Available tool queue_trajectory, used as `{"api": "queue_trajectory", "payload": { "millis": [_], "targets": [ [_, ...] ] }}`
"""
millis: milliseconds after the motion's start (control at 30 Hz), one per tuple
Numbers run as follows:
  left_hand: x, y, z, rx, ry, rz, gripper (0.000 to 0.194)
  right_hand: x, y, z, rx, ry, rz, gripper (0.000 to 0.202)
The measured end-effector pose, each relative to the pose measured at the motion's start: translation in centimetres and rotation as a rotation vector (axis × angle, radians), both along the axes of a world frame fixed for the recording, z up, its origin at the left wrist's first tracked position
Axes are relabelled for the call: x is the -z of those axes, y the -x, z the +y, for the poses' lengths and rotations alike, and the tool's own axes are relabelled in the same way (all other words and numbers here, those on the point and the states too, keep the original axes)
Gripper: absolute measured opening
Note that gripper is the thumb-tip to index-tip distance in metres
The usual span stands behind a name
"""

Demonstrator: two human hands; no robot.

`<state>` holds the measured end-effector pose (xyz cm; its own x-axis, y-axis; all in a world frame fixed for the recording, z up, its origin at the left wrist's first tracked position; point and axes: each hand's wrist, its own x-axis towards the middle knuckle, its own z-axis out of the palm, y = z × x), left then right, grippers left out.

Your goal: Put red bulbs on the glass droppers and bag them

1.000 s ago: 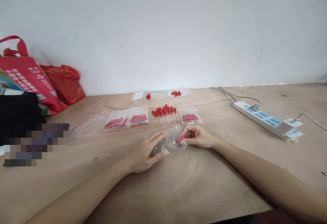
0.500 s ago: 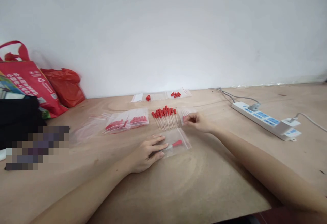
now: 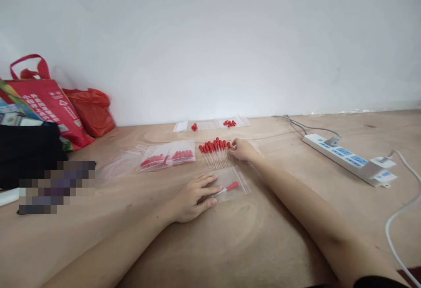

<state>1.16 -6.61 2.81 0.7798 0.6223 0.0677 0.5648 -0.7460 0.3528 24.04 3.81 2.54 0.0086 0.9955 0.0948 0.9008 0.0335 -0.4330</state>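
Observation:
My left hand [image 3: 197, 196] lies flat with fingers spread on a clear zip bag [image 3: 226, 175]. A single dropper [image 3: 233, 186] with a red rubber bulb is in or on that bag, its glass end partly hidden by my fingers. Beyond it, a row of red-bulbed glass droppers [image 3: 215, 150] lies fanned out on the table. My right hand [image 3: 242, 150] is at the row's right end, thumb and finger closed on the bulb of the outermost dropper [image 3: 229, 145]. Behind that hand, another clear bag [image 3: 258, 147] is mostly hidden.
Filled zip bags of droppers [image 3: 167, 154] lie left of the row, by clear bags [image 3: 118, 165]. Bags with loose red bulbs [image 3: 229, 123] lie near the wall. A white power strip [image 3: 345, 156] with cables stands right; red bags [image 3: 88, 110] and black cloth [image 3: 29, 154] are left.
My right hand has moved left from the bag beside the row to the rightmost dropper. My left hand stays on the zip bag. The view has shifted slightly.

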Motion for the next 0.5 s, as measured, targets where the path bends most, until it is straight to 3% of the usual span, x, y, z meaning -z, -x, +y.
{"api": "queue_trajectory", "payload": {
  "millis": [200,300,400,500],
  "targets": [
    [-0.4,-0.1,-0.1,0.041,-0.013,0.063,0.036,0.0,1.5,0.1,0.077,-0.014,0.0,0.032],
    [-0.4,-0.1,-0.1,0.04,-0.021,0.073,0.038,-0.1,1.0,-0.7,0.038,-0.116,0.07,0.046],
    [-0.3,-0.1,-0.1,0.023,-0.017,0.078,0.041,0.3,-0.5,-2.5,-0.065,-0.248,0.319,0.061],
    [-0.2,0.0,-0.1,0.019,-0.012,0.073,0.041,1.4,-2.5,-4.6,-0.087,-0.261,0.66,0.063]
  ]
}}
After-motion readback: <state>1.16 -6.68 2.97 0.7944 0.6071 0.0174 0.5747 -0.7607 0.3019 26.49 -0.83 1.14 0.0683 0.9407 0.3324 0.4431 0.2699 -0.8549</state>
